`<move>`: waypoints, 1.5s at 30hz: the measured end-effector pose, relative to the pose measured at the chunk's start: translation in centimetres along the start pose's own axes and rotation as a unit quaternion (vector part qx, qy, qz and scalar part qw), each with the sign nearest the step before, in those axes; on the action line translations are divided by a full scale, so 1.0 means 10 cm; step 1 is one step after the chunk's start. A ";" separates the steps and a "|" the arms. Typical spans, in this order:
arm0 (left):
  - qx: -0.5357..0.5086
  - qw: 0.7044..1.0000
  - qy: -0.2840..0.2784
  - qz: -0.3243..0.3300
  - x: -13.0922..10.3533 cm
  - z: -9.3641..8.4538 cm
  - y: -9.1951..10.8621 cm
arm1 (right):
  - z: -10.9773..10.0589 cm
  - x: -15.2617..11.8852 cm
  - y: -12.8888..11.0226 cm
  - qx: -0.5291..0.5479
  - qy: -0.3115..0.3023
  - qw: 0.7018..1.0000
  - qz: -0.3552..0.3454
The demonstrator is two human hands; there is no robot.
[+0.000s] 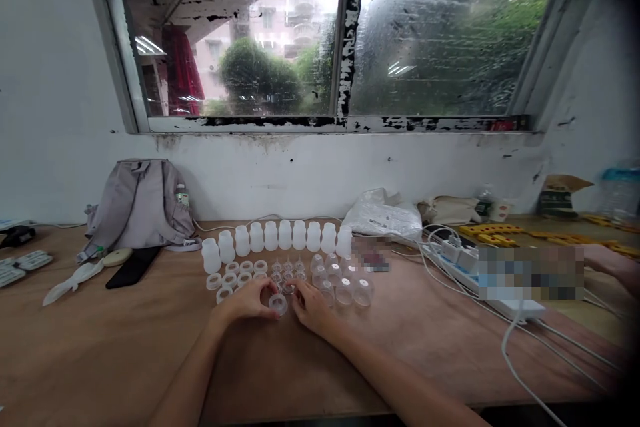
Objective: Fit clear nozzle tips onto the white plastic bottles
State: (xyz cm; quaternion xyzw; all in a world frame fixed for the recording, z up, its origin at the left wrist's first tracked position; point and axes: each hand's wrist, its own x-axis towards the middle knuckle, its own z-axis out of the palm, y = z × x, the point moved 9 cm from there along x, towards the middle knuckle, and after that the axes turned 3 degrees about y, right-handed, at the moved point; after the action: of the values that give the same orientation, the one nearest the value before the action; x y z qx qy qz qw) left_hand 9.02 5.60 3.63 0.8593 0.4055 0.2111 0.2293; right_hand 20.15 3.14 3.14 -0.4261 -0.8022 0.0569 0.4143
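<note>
My L hand (pixel 251 299) has a clear ring (pixel 278 305) held betw. thumb & fingers, low over the near part of the desk (pixel 270 373); can't tell if its underside touches the wood. My R hand (pixel 311 305) is just to the right of it, fingers bent in narrow, tips at the front of a grp of small clear teats (pixel 287 267); can't tell whether they're pinching one or only touching, as the fingers hide it. The teats sit in the middle, pointed ends up, in rough rows. Left of them, approx. behind my L hand, are the pale rings (pixel 230 278), lying flat w/ their holes up, the nearest partly hidden by that hand. Right of my R hand are the clear domed caps (pixel 344 291), also in rows, rounded side up. Behind all that, ten frosted white bottles (pixel 285 235) stand upright in a curved line. Far L: a grey backpack (pixel 143 207) against the wall, w/ a flat black item (pixel 133 268) in front of it. Back R of the bottles: a crumpled plastic bag (pixel 385 217), then a white power strip (pixel 515 307) w/ cables. Another person's hand (pixel 613 270) shows at the far R edge, well apart from mine.
</note>
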 end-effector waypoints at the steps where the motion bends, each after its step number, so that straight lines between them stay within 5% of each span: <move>1: 0.011 1.000 -0.005 0.002 0.00 0.03 -0.02 | 0.00 0.00 0.01 0.001 0.001 1.000 0.003; 7: 0.040 0.999 -0.021 0.006 -0.03 0.08 -0.03 | 0.03 0.00 0.03 0.000 -0.008 1.000 0.013; 12: 0.010 0.998 0.047 0.048 -0.02 -0.06 0.10 | 0.03 0.01 0.04 0.008 -0.004 1.000 0.017; 17: -0.064 0.994 0.080 0.030 0.06 -0.09 0.02 | -0.03 0.01 -0.08 0.031 -0.007 0.999 -0.006; 24: -0.277 0.952 0.131 0.017 0.14 0.00 -0.03 | -0.15 0.02 -0.18 0.079 0.048 0.995 -0.042; 30: -0.363 0.911 0.189 -0.043 0.12 0.16 -0.12 | -0.15 0.02 -0.06 0.062 0.076 0.995 0.004; 37: -0.230 0.951 0.203 0.023 -0.02 0.12 0.23 | -0.21 0.02 0.06 0.052 0.114 0.991 0.047; 45: -0.131 0.972 0.190 0.047 -0.03 0.18 0.26 | -0.18 0.02 0.07 -0.001 0.070 0.995 0.065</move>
State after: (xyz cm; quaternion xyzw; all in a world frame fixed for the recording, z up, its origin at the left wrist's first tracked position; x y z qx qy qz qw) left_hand 11.38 3.52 3.63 0.7842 0.3694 0.4322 0.2485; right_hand 21.80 3.26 4.11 -0.4809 -0.7419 0.0535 0.4642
